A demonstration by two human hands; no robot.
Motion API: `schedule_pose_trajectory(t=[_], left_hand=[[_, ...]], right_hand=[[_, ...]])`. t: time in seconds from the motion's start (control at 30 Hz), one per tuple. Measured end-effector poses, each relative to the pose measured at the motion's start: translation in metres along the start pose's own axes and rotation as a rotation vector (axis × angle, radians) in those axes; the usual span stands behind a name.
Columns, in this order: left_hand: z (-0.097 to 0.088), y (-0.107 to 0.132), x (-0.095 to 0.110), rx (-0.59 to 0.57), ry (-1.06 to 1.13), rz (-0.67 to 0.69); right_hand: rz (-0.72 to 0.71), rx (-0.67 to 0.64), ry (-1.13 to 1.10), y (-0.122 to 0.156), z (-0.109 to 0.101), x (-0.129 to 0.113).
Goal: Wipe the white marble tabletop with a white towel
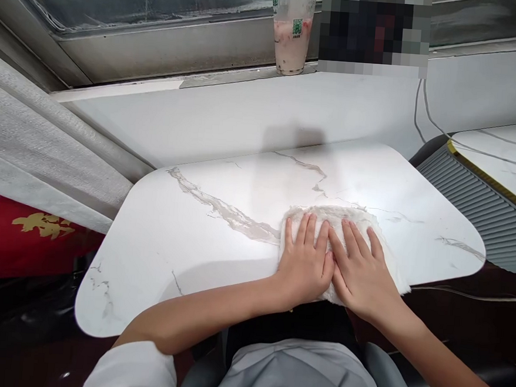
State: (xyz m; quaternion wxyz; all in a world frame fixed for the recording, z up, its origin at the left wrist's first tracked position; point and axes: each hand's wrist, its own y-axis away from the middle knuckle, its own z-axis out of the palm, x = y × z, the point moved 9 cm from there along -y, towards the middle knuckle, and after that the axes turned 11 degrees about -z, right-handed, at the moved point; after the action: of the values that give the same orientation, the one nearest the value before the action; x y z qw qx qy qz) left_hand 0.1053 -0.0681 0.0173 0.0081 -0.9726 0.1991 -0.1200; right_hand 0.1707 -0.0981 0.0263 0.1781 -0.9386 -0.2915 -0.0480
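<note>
Two hands in my feed, both flat and spread wide, palms down, gripping nothing. The left hand and right hand lie side by side on a fluffy white cloth, w/ the index-finger sides touching each other. Fingers are stretched out, pointing away from the body toward the window. The cloth sits on the desk, a white marble-look top w/ rounded corners. It's at the near edge, right of centre, and its near end hangs a bit over that edge by the right wrist. Fuzzy pile shows beyond the fingertips and along the right side of the right hand; the rest is covered by the palms. I can't tell if it's folded.

Further back, a clear plastic cup w/ a pink drink stands upright on the window sill, well apart from the hands. A pale curtain hangs at far left, and below it is a red item w/ gold print. On the right, a thin cable runs down the wall to a second desk w/ a gold rim, and a grey ribbed panel sits just beside it.
</note>
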Motion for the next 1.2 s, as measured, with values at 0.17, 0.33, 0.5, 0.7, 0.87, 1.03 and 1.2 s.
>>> schedule_pose_trajectory(t=[0.17,0.33,0.5,0.7,0.87,1.03,1.2], left_hand=[[-0.001,0.001,0.000,0.002,0.007,-0.003],[0.003,-0.011,-0.002,0.010,0.021,-0.019],[0.008,-0.089,-0.018,0.004,0.049,-0.058],[0.007,-0.199,-0.046,0.009,0.069,-0.126],[0.005,-0.236,-0.056,0.066,0.075,-0.193],[0.006,-0.247,-0.055,0.093,0.057,-0.226],[0.005,-0.242,-0.052,0.108,0.023,-0.239]], right_hand=[[0.002,0.000,0.004,0.000,0.000,0.000],[0.010,-0.028,0.003,-0.005,0.009,0.011],[0.118,-0.135,0.009,-0.051,0.049,0.071],[0.174,-0.136,-0.074,-0.128,0.094,0.152],[0.147,-0.104,-0.131,-0.159,0.108,0.183],[0.141,-0.098,-0.147,-0.165,0.110,0.193],[0.156,-0.068,-0.175,-0.159,0.105,0.190]])
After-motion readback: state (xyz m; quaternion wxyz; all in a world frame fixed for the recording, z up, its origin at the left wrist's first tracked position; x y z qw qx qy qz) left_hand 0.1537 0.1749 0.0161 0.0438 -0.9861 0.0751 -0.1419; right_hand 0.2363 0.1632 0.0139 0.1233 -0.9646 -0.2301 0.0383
